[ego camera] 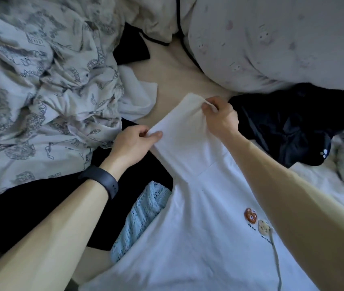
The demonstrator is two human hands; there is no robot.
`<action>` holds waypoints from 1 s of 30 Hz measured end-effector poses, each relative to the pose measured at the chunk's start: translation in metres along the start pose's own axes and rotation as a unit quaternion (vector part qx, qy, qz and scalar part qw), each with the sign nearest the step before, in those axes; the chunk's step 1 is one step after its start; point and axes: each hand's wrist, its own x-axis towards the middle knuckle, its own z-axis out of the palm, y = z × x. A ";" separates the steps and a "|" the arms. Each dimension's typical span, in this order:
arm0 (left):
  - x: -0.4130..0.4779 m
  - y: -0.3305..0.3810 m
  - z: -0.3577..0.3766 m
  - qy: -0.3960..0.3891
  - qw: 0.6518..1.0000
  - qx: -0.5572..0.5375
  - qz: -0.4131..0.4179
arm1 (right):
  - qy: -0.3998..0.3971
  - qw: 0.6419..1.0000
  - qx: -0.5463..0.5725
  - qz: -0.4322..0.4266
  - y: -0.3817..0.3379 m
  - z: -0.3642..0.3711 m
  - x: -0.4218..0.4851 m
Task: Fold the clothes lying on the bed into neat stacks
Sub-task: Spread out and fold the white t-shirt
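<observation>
white T-shirt [198,238] spread on bed [177,76] | left hand [133,141] and right hand [219,116] each pinch its raised sleeve [183,131] | light-blue knit [141,217] partly under shirt's left edge | printed fabric heap [40,91] left, navy garment [282,127] right, crowding the sleeve

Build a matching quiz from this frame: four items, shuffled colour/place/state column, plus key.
Column 1
1. T-shirt sleeve
2. knit garment
3. wristband
4. crumpled garment right of the sleeve

Column 2
A. dark navy
B. light blue, open weave
C. pinched by left hand and right hand
D. worn on the left wrist

Pairs: 1-C, 2-B, 3-D, 4-A
</observation>
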 end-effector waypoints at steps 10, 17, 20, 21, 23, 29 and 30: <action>-0.005 -0.003 0.050 0.105 0.954 -0.212 -0.187 | -0.093 0.995 -0.046 -0.002 -0.007 0.004 0.012; -0.059 0.051 0.033 0.166 0.976 -0.137 0.004 | 0.013 0.966 0.253 -0.056 0.025 -0.067 -0.065; -0.115 0.066 0.052 0.181 0.954 -0.065 0.230 | 0.055 0.959 0.279 -0.007 0.078 -0.097 -0.120; -0.129 0.061 0.068 0.157 0.941 -0.016 0.298 | 0.055 0.966 0.252 0.026 0.102 -0.100 -0.135; -0.156 0.047 0.101 0.054 0.914 0.097 0.391 | 0.007 0.989 0.126 0.075 0.155 -0.098 -0.160; -0.182 0.007 0.145 -0.231 0.846 0.303 0.374 | -0.066 0.988 0.016 0.138 0.202 -0.092 -0.183; -0.177 0.008 0.143 -0.165 0.863 0.287 0.382 | -0.039 0.990 0.042 0.132 0.196 -0.089 -0.176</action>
